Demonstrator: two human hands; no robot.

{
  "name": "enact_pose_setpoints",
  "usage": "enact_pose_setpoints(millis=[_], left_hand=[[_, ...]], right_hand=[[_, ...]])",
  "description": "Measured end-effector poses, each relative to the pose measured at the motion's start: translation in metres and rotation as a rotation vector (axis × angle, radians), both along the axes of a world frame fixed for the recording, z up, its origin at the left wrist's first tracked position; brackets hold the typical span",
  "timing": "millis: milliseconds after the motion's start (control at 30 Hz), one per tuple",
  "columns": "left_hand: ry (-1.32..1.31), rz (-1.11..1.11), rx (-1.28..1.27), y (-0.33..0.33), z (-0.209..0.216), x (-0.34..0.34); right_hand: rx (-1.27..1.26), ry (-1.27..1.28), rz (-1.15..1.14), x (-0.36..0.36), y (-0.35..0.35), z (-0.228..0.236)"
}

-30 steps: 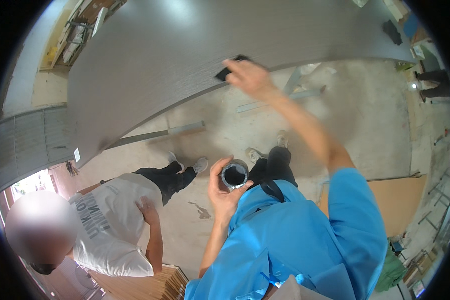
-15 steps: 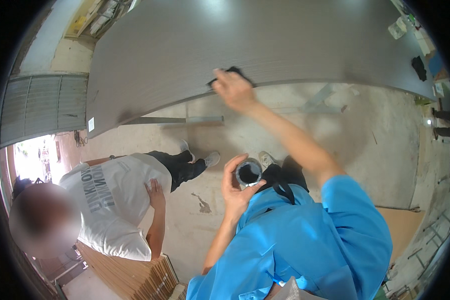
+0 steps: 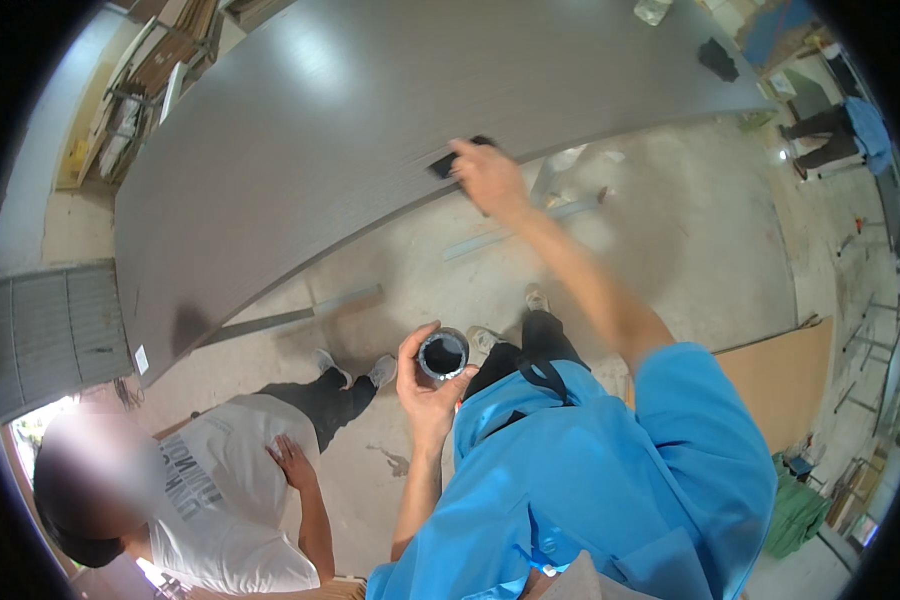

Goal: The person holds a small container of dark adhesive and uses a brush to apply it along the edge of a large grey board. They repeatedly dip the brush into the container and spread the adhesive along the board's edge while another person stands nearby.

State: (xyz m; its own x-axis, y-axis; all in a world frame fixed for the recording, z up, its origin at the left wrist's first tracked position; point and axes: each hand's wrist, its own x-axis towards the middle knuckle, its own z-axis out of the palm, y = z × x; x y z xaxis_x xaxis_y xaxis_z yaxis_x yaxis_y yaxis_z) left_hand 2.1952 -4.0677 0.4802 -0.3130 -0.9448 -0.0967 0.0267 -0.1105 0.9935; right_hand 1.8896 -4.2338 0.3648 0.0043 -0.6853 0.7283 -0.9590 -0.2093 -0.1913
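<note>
My right hand [image 3: 490, 182] presses a black cloth [image 3: 442, 166] onto a large dark grey panel [image 3: 370, 120], close to its near edge. The fingers are bent over the cloth and slightly blurred. Lower and nearer to my body, my left hand [image 3: 426, 402] grips a small round open container [image 3: 461, 339] with thumb and fingers around its side. Its inside looks black; whether that is liquid or paste I cannot tell. The container is held upright, well apart from the panel.
To the left, a person in a white shirt [image 3: 230, 470] stands near the panel. A dark cloth [image 3: 717, 60] and a pale crumpled item [image 3: 652, 10] lie on the panel's far right. Brown board [image 3: 780, 380] lies on the right. Another person in blue [image 3: 867, 135] is further off.
My view has turned to the right. My right hand and the black cloth have slid rightward along the panel's near edge. The left hand still holds the container.
</note>
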Motion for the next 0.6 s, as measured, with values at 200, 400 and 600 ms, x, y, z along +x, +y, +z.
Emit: enact_pose_setpoints(millis=[200, 400, 600], left_hand=[[0.027, -0.156, -0.043, -0.020, 0.007, -0.039], [0.033, -0.200, -0.077, -0.009, 0.011, -0.109], [0.033, -0.219, -0.026, 0.014, 0.013, -0.206]], right_hand=[[0.081, 0.021, -0.236, -0.175, 0.053, 0.008], [0.091, -0.177, -0.338, -0.290, 0.091, 0.006], [-0.014, -0.598, -0.537, -0.412, 0.120, 0.034]])
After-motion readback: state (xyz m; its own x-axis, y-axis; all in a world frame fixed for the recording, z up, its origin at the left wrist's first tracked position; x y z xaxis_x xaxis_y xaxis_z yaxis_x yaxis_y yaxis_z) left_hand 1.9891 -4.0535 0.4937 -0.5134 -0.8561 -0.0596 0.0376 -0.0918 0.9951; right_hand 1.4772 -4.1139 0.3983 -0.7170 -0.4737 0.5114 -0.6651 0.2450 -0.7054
